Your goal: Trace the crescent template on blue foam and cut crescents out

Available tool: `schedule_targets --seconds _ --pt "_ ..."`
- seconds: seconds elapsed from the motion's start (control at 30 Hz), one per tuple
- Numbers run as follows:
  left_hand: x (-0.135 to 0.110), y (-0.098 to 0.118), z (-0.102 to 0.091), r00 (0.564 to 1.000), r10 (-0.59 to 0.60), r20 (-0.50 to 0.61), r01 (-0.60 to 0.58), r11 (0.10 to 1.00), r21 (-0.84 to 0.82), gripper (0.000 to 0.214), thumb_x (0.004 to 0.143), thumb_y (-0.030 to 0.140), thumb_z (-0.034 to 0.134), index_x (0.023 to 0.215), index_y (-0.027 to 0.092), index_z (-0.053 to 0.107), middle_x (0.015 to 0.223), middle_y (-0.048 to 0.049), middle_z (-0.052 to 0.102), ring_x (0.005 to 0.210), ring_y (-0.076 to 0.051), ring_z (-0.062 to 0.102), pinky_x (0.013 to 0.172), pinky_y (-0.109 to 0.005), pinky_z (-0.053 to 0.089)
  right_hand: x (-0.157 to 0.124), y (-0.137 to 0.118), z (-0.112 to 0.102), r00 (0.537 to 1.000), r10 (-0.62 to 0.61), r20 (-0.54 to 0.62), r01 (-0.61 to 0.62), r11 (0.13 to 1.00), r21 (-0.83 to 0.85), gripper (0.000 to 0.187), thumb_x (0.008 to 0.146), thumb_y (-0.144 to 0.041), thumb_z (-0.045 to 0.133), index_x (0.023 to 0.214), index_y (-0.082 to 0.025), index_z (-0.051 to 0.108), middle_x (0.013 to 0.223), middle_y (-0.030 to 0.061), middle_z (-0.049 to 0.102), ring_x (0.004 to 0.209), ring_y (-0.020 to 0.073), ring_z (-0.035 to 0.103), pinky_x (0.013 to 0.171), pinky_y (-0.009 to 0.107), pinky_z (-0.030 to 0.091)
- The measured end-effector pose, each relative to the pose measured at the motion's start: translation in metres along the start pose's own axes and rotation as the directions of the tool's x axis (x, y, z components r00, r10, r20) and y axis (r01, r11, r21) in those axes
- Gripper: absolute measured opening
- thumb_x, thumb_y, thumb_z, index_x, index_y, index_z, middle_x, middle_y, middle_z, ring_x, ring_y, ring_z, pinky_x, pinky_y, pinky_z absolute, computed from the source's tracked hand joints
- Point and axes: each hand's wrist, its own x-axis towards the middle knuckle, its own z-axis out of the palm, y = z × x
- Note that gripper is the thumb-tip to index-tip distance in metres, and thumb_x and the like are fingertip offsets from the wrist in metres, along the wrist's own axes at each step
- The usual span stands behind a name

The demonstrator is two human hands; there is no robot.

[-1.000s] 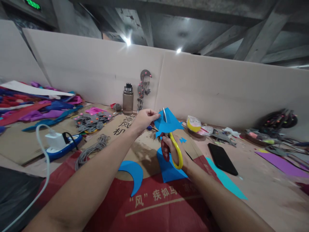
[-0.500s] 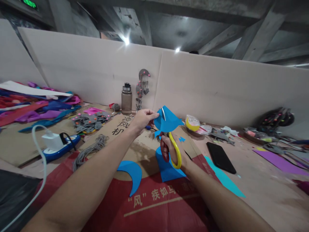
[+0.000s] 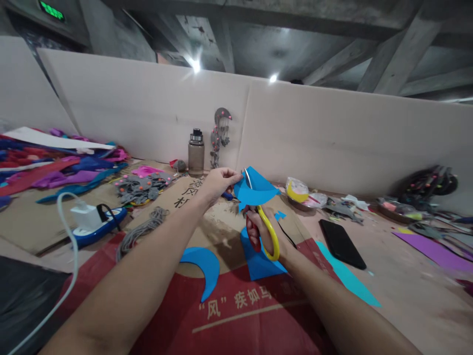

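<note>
A piece of blue felt-like sheet (image 3: pixel 258 186) is held up over the cardboard, pinched at its left edge by my left hand (image 3: pixel 219 185). My right hand (image 3: pixel 260 224) grips a pair of scissors (image 3: pixel 272 236) with yellow and red handles. One metal blade shows through at the sheet's upper left; the sheet hides the rest. Beneath my right hand lies a larger blue piece (image 3: pixel 260 264). To its left rests a blue crescent (image 3: pixel 209 268), and small blue scraps (image 3: pixel 280 215) lie just right of the scissors.
Flattened red and brown cardboard (image 3: pixel 236 325) covers the table's middle. A phone (image 3: pixel 342 244) and turquoise sheet (image 3: pixel 347 276) lie right. On the left are a power strip (image 3: pixel 99 228), grey cord (image 3: pixel 142 229) and coloured fabric scraps (image 3: pixel 62 167). A bottle (image 3: pixel 196 155) stands behind.
The blue sheet has tilted slightly in my hands around the scissor blade, its lower edge now curving over the scissors. The whole view has shifted a little.
</note>
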Motion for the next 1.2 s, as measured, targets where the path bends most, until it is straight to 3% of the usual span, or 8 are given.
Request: schedule_targets --seconds 0.17,0.53,0.77,0.93,1.2 --pt "0.002 -0.005 0.002 1.0 -0.011 -0.012 0.011 0.999 -0.041 0.037 0.067 0.042 0.086 0.072 0.014 0.063 0.054 0.0043 0.055 0.043 -0.006 0.047 0.04 -0.018 0.036 0.006 0.006 -0.002 0.996 -0.057 -0.065 0.055 0.998 -0.029 0.035 0.074 -0.049 0.067 0.089 -0.022 0.051 0.056 -0.0094 0.046 0.035 0.0062 0.038 0.029 0.017 0.031" --pt "0.0 -0.013 0.009 0.997 -0.055 -0.046 0.049 0.992 -0.116 0.026 0.074 0.032 0.08 0.075 0.014 0.062 0.056 0.0042 0.058 0.042 -0.006 0.048 0.043 -0.019 0.039 0.005 -0.001 -0.007 1.0 -0.029 -0.004 0.028 0.994 -0.107 0.034 0.076 -0.052 0.062 0.08 -0.024 0.044 0.048 -0.0103 0.04 0.033 0.0073 0.035 0.032 0.02 0.03" --pt "-0.002 -0.028 0.018 0.956 -0.275 -0.099 0.253 0.949 -0.19 0.029 0.071 0.028 0.082 0.068 0.016 0.055 0.052 0.0058 0.054 0.044 -0.007 0.047 0.046 -0.02 0.039 0.014 -0.001 -0.024 0.983 0.185 -0.008 -0.183 0.965 -0.187 0.033 0.076 -0.052 0.057 0.068 -0.023 0.043 0.044 -0.0074 0.04 0.035 0.0078 0.034 0.035 0.021 0.028" --pt "-0.004 -0.034 0.018 0.94 -0.328 -0.099 0.31 0.937 -0.162 0.029 0.073 0.026 0.081 0.064 0.016 0.055 0.051 0.0058 0.053 0.043 -0.007 0.046 0.047 -0.021 0.038 0.014 -0.004 -0.029 0.966 0.258 0.002 -0.25 0.938 -0.24 0.034 0.079 -0.052 0.055 0.066 -0.022 0.044 0.044 -0.006 0.041 0.036 0.0088 0.036 0.037 0.022 0.029" --pt "0.002 -0.025 0.008 0.953 -0.304 0.004 0.301 0.94 -0.158 0.033 0.067 0.036 0.086 0.066 0.014 0.061 0.052 0.0037 0.056 0.043 -0.006 0.047 0.046 -0.02 0.038 0.011 -0.005 -0.02 0.994 0.108 0.0 -0.105 0.962 -0.253 0.037 0.074 -0.058 0.056 0.07 -0.024 0.043 0.044 -0.0094 0.038 0.032 0.0086 0.034 0.032 0.022 0.03"
